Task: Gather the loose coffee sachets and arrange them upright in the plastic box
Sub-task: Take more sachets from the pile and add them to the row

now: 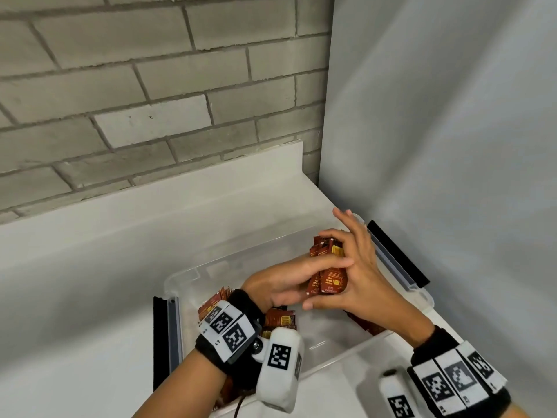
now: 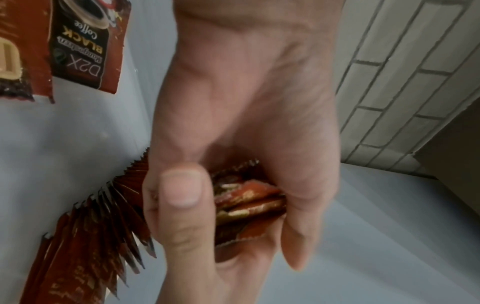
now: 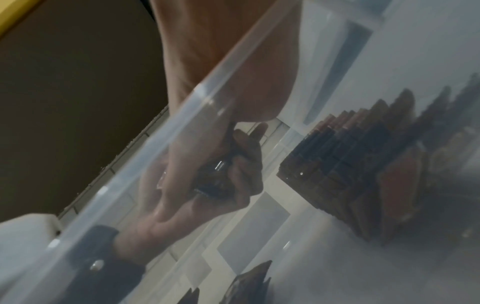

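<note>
Both hands, the left hand [image 1: 281,282] and the right hand [image 1: 358,267], hold a bunch of sachets [image 1: 328,267] tight above the clear box [image 1: 180,282] on the white counter [image 1: 90,267].

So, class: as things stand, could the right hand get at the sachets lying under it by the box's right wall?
Probably not yet. The right hand and the left hand grip a bundle of sachets above the plastic box. The open top leaves the lying sachets reachable once it lets go.
</note>
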Available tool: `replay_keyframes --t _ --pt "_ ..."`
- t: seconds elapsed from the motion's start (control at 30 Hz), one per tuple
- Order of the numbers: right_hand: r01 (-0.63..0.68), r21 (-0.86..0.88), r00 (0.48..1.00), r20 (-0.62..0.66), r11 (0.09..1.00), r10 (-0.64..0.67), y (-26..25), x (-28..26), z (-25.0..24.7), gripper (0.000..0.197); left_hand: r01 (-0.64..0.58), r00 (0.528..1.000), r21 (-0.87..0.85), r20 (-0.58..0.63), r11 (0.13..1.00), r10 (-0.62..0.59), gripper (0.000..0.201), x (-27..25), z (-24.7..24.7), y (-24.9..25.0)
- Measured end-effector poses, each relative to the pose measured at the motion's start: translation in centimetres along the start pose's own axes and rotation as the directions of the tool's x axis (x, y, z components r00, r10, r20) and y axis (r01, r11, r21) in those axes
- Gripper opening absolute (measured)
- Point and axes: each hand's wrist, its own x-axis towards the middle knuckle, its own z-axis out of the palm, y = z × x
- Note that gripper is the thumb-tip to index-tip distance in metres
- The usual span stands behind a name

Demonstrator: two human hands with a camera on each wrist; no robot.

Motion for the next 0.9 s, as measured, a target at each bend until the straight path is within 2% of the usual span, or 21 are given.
replay_keyframes --t 0.1,0.2,0.37,0.47,0.57,0.7,0.8,0.9 --pt "0.025 -0.003 0.998 0.059 1.000 -0.025 0.0 0.1 0.0 0.101 -0.020 1.000 0.018 0.016 1.000 0.020 0.055 0.1 0.0 -0.3" --pt "0.030 -0.017 0.997 0.072 0.999 -0.029 0.1 0.0 0.0 0.090 -0.024 0.999 0.034 0.034 0.999 0.023 0.079 0.2 -0.2 -0.3" --pt "-0.078 0.071 0.995 0.061 0.994 0.074 0.0 0.0 -0.2 0.086 -0.021 0.999 0.080 -0.042 0.997 0.025 0.116 0.2 -0.5 0.0" --pt "-0.137 0.113 0.989 0.071 0.984 0.129 -0.1 0.0 -0.3 0.093 -0.015 0.999 0.080 -0.045 0.997 0.019 0.110 0.2 -0.9 0.0" --pt "-0.105 0.087 0.992 0.085 0.991 0.098 -0.1 -0.1 -0.2 0.090 -0.026 0.999 0.060 -0.034 0.998 0.028 0.094 0.3 -1.2 0.1" --pt "-0.126 0.084 0.986 0.123 0.988 0.115 0.1 -0.1 0.0 0.096 -0.048 0.998 0.041 -0.039 0.998 0.049 0.093 0.4 -0.8 0.1" --pt "-0.139 0.106 0.980 0.161 0.985 0.120 0.3 -0.2 0.0 0.100 -0.048 0.997 0.017 -0.064 0.999 0.049 0.078 0.5 -0.7 0.1" --pt "-0.199 0.203 0.971 0.170 0.959 0.166 0.1 -0.1 -0.2 0.094 -0.009 0.997 0.025 -0.079 1.000 0.011 0.088 0.5 -0.9 0.1"
